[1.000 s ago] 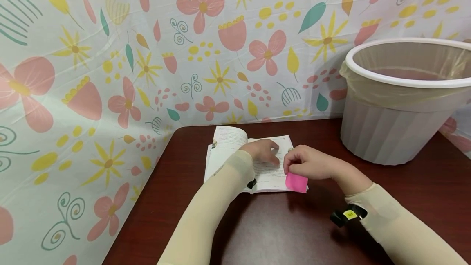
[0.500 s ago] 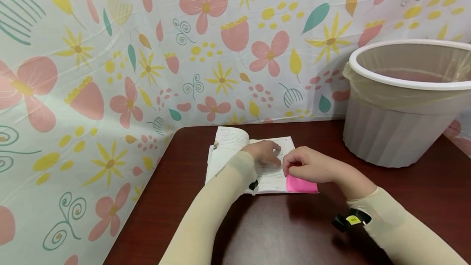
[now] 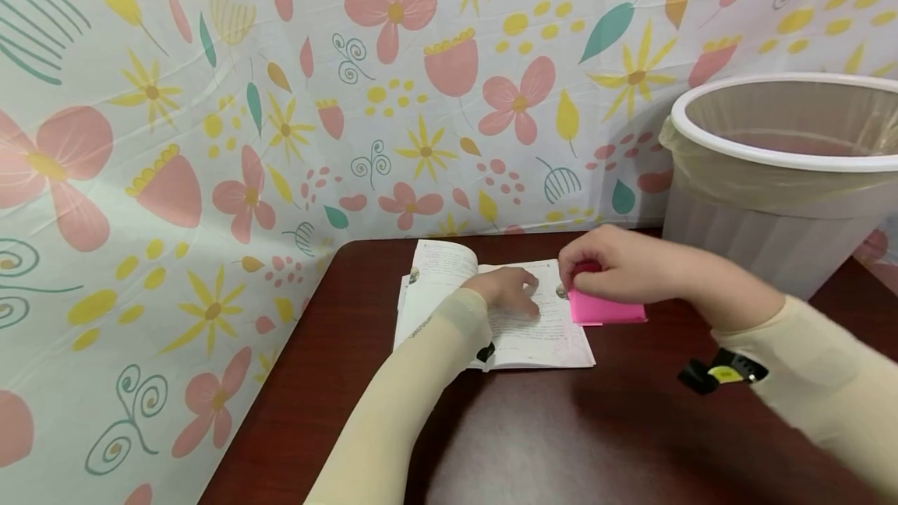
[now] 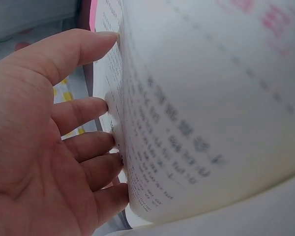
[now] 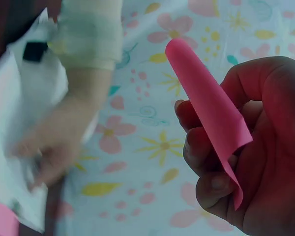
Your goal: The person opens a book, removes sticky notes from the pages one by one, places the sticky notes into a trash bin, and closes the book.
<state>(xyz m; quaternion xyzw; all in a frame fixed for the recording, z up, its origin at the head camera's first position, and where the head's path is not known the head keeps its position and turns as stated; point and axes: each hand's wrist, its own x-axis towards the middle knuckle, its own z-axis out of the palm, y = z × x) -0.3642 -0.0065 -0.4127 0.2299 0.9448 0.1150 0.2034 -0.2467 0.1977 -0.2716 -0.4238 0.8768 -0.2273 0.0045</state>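
An open book [image 3: 435, 294] with printed pages lies on the dark table, its left pages curling up. My left hand [image 3: 501, 291] rests on the right page with fingers spread; in the left wrist view its fingertips [image 4: 104, 105] touch the paper near the curved page. My right hand [image 3: 606, 263] pinches a pink sticky note [image 3: 609, 309] between thumb and fingers, over the book's right edge. Seen from the right wrist, the held sticky note [image 5: 206, 98] is curled. A second pink piece of paper [image 5: 1, 219] shows at the book's edge in that view.
A large ribbed waste bin [image 3: 744, 217] with a white rim and a plastic liner stands at the back right of the table [image 3: 519, 435]. A flower-patterned sheet [image 3: 295, 100] hangs behind and along the left side.
My right hand has lifted the pink sticky note off the lower right corner of the page and moved up and right with it. The left hand stays on the book.
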